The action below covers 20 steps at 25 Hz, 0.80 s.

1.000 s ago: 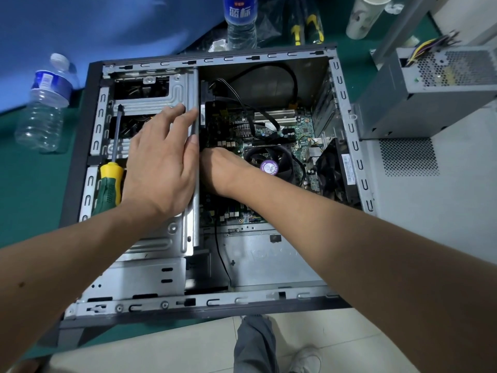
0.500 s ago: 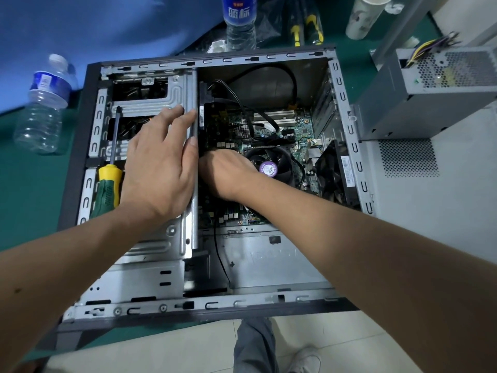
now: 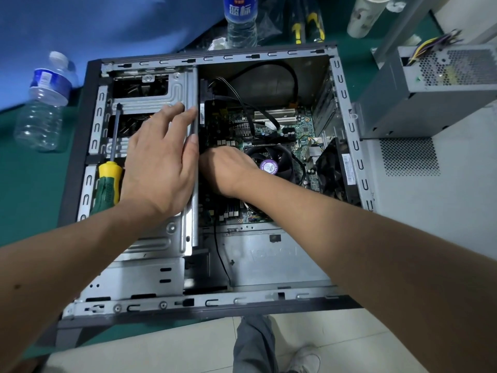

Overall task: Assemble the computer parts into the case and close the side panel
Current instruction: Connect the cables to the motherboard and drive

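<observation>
Head view: left hand (image 3: 158,162) flat on drive cage (image 3: 150,95), long axis 12–6; right hand (image 3: 226,170) at 3, grip unclear.

Two plastic water bottles, one (image 3: 44,103) lying left, another (image 3: 240,21) standing behind, beside a white paper cup (image 3: 367,16).

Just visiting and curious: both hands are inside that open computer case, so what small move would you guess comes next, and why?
Probably the right hand draws out from under the drive cage. Its fingers are hidden beneath the cage's edge beside the CPU fan, so what they do there cannot be seen. The left hand lies flat on the cage, seemingly steadying it.
</observation>
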Tool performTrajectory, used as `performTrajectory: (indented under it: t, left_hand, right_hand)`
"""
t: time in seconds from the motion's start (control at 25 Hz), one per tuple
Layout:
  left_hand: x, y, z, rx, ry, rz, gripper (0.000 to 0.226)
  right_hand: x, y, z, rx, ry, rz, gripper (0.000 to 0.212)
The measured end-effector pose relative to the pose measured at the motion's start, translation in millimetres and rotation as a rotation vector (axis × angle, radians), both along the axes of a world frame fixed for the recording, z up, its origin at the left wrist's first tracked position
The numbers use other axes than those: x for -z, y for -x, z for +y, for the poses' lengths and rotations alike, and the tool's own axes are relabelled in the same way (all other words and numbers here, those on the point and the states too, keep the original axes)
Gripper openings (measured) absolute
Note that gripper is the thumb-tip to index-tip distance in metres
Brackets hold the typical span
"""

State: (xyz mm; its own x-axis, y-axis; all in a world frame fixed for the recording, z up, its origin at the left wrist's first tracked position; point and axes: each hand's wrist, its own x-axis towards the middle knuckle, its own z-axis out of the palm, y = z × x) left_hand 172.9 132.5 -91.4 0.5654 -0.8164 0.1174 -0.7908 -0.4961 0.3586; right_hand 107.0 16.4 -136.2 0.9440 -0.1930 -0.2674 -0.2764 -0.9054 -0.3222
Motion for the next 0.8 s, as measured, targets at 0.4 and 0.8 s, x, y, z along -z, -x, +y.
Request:
performTrajectory:
  t: [0.4,0.8]
  left_hand:
    - [0,0,1,0.007,-0.004,-0.004,0.047]
    - [-1,1,0,0.005,-0.006,-0.001,0.049]
  right_hand:
    - [-6,0,-32,-0.074,0.048,0.032,0.017]
    - [-1,-1,-19,-0.015,0.013,-0.013,0.014]
